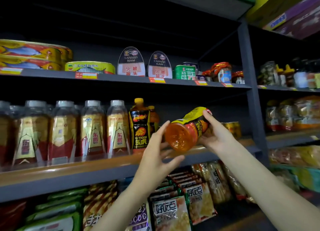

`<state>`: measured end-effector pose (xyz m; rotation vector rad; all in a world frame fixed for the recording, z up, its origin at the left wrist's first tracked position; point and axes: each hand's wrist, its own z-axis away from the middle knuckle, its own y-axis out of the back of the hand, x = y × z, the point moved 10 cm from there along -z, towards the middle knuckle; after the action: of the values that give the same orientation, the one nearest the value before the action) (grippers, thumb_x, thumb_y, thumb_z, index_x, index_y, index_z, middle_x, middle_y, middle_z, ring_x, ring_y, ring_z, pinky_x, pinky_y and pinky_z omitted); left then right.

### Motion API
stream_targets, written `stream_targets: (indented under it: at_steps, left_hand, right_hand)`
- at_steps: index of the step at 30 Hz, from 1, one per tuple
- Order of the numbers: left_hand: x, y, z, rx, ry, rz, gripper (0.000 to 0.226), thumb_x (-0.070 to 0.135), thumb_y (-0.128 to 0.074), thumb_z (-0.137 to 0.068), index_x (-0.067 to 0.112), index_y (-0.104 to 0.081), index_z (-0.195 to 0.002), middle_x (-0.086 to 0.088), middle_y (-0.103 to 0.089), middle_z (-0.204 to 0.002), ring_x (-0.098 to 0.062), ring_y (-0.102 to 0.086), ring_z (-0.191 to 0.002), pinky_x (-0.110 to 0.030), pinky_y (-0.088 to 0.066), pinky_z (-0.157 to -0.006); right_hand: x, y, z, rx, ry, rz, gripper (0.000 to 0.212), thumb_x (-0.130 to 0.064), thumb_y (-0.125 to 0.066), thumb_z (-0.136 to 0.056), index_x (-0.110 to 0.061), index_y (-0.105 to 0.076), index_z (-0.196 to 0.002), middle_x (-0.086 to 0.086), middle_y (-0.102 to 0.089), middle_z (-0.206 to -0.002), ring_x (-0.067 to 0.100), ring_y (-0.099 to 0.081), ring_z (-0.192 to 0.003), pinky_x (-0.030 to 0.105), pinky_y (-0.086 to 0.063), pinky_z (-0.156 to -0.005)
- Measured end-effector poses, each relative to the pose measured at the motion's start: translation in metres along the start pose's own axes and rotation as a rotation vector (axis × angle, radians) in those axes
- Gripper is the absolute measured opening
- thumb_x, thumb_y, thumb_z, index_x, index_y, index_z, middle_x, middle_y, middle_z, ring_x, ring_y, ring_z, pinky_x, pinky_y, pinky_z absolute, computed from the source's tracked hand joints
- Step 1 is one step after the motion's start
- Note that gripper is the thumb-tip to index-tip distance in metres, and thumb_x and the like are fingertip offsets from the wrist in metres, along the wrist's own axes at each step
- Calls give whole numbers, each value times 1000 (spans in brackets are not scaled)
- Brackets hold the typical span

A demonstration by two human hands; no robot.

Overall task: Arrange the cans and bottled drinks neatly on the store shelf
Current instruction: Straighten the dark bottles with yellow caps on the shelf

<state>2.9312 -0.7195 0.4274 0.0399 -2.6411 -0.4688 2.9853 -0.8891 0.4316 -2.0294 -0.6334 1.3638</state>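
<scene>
While the head view is all I've got, it shows enough: my right hand [217,135] has its fingers [207,115] wrapped round the orange drink bottle [187,128], which is tipped nearly flat in the air, base toward me, just above the front lip of the middle shelf [103,163]. My left hand [156,154] sits spread and relaxed beside the base, fingertips near or maybe brushing it, not really holding anything. The open spot is right of the two Hi-Tiger bottles [140,126], with a gold can [232,128] further back on the right.

What worries me: the bottle has to swing upright before it lands. If I rush that, the base could clip the shelf edge or knock the neighbouring Hi-Tiger over into that row of clear-capped bottles [93,128]. It also looks smooth, so a one-handed hold might slip mid-turn.
</scene>
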Motion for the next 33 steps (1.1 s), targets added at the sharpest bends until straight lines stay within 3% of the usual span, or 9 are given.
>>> stream_targets:
  at_steps: [4,7,11,14,17,21,23,26,33]
  left_hand:
    - [-10,9,6,-83,143,109,73,31,-78,-70,52,-33,-124,25,-42,-124,-3,-61,-105,-15,-51,-80]
    - [-36,5,9,-87,401,424,65,50,-76,-70,39,-44,-126,3,-52,-130,-11,-61,-110,-27,-54,-84]
    - [-47,-14,19,-126,623,698,53,41,-57,-80,17,-52,-126,-15,-65,-118,-29,-64,-107,-43,-56,-83]
    - [-34,3,12,30,463,524,60,43,-61,-76,14,-48,-128,-13,-65,-115,-25,-65,-103,-35,-56,-82]
    - [5,46,-1,279,51,-309,65,36,-73,-76,24,-41,-131,-1,-45,-126,-15,-48,-112,-29,-45,-94]
    - [48,29,4,198,-441,-778,79,18,-83,-66,25,-39,-131,1,-33,-131,-23,-31,-120,-35,-34,-98]
    - [49,22,6,129,-462,-698,84,20,-84,-65,30,-34,-132,6,-32,-131,-13,-30,-123,-22,-28,-102]
    - [22,34,-6,78,-106,-206,83,30,-80,-65,41,-30,-130,15,-37,-127,3,-40,-118,-3,-39,-90]
    - [17,27,-9,-2,36,14,63,36,-72,-62,33,-46,-119,15,-45,-125,0,-48,-113,-13,-52,-79]
  right_hand:
    - [7,-2,2,1,28,57,44,-18,-73,-80,-5,-55,-118,17,-63,-101,29,-63,-86,49,-53,-73]
    - [-2,-7,6,-23,212,121,51,-14,-72,-81,-6,-50,-126,13,-66,-104,19,-70,-73,35,-57,-54]
    - [-8,-34,22,-247,332,147,58,-19,-68,-74,-11,-48,-128,9,-65,-115,16,-69,-88,29,-57,-64]
    - [-11,-40,27,-308,318,222,49,-23,-63,-81,-11,-51,-126,5,-67,-109,19,-66,-95,30,-57,-74]
    - [-2,-40,29,-313,182,315,36,-25,-55,-93,-11,-51,-125,12,-67,-112,27,-68,-100,38,-58,-81]
    - [15,-33,33,-248,-7,216,45,-32,-64,-84,-7,-52,-120,21,-64,-113,32,-65,-102,44,-56,-78]
    - [20,-23,33,-195,-29,133,36,-29,-65,-84,-8,-54,-111,20,-65,-107,31,-65,-96,44,-56,-73]
    - [18,-13,32,-155,-13,74,25,-27,-64,-85,-10,-55,-100,18,-65,-101,29,-64,-92,43,-53,-74]
    - [1,-6,25,-204,92,80,68,-31,-76,-64,-9,-52,-124,15,-69,-109,27,-68,-99,43,-57,-78]
